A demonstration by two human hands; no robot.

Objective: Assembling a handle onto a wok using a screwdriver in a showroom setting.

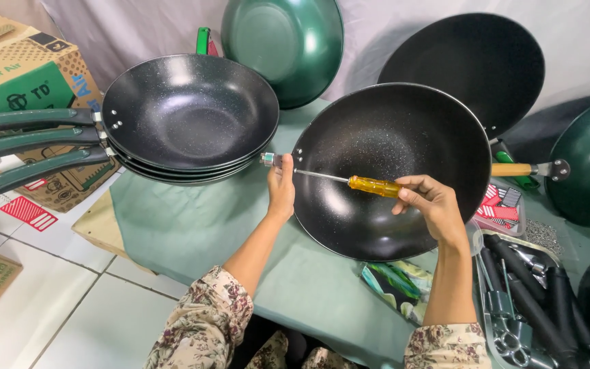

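A black speckled wok [404, 219] without a handle is tilted toward me over the green-covered table [192, 225]. My left hand [281, 188] grips its rim at the left, beside the metal fitting [268, 159] and two rivets. My right hand [428, 201] holds a screwdriver with a yellow handle [375, 185] across the inside of the wok. The metal shaft points left and its tip reaches the rim by the fitting.
Three stacked woks [189, 113] with dark green handles lie at the left. Green and black woks [285, 41] lean on the back cloth. A tray of black handles and metal parts [527, 301] sits at the right. Cardboard boxes [29, 75] stand at the far left.
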